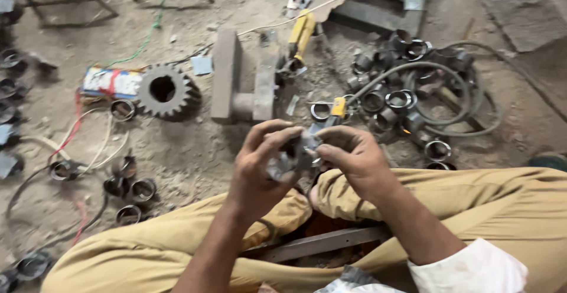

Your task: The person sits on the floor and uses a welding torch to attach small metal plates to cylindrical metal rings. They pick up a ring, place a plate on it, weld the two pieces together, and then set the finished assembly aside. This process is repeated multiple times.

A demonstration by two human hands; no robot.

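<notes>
at frame centre, above the lap, the left hand (260, 172) and right hand (353, 158) have fingers clamped on a small grey metal ring part (293, 158), blurred, probably steel: stiff, heavy, slippery; best gripped by its rim.

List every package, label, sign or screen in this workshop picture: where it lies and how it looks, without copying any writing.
Printed packet: on the dirt floor, upper left, just left of the big gear wheel; oblong, lying flat, white with blue and red print.
No sign or screen shows.
</notes>
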